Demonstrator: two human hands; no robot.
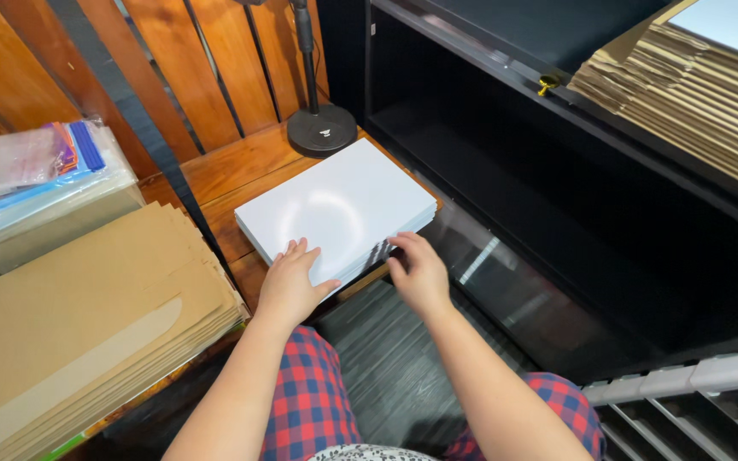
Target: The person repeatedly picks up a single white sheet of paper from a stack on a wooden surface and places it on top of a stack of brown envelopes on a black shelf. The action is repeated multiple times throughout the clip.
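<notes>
Black shelving unit [557, 171] at right, flattened brown cardboard [694, 85] stacked on top. More flat cardboard [87, 316] piled at left. Wooden bench [241, 166] carrying a stack of white sheets [335, 209], near edge overhanging slightly. Left hand [288, 282] laid flat and open on stack's near corner, gripping nothing. Right hand [418, 271] curled against stack's side edge, fingertips touching the sheets.

I see a stack of white sheets [335, 209], glossy on top with light glaring off it. It lies flat on the wooden table [237, 162], turned at an angle, its near corner at the table's edge. The sheets sit squared up, their dark-streaked edges showing along the near side.
</notes>
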